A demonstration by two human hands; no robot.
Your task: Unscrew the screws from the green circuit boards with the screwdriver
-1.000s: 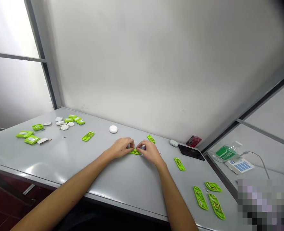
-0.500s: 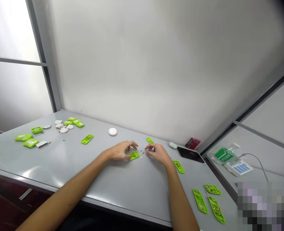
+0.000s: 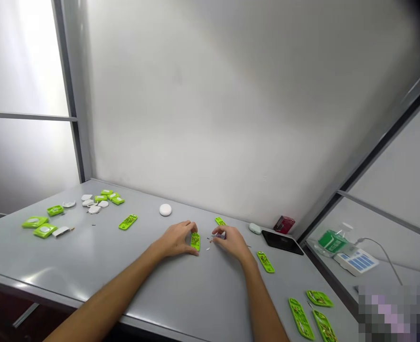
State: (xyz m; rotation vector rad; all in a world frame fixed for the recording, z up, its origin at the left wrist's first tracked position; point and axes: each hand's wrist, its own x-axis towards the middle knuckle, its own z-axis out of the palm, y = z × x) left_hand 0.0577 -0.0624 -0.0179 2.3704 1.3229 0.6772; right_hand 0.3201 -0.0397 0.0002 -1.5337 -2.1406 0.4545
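My left hand (image 3: pixel 177 240) grips a small lime-green tray (image 3: pixel 195 241) by its ends, thumb at the near end and fingers at the far one. The tray lies on the grey table with small bits in it. Just to its right, a few tiny loose parts (image 3: pixel 208 249) are scattered on the tabletop. My right hand (image 3: pixel 230 241) is over these parts with thumb and fingertips pinched together; what they hold is too small to make out. Behind the right hand lies another green tray (image 3: pixel 220 221), and a further green tray (image 3: pixel 266 262) is to its right.
Several green trays (image 3: pixel 301 318) lie at the front right. A black tablet (image 3: pixel 283 242), a pale case (image 3: pixel 255 228) and a red box (image 3: pixel 284 224) stand near the wall. A white round case (image 3: pixel 165 209) sits at the back; green and white pieces (image 3: pixel 45 230) lie left.
The green tray at my left hand has turned from lying sideways to pointing away from me, and the left fingers now clasp its ends. My right hand stays by the tiny parts. The view has tilted up.
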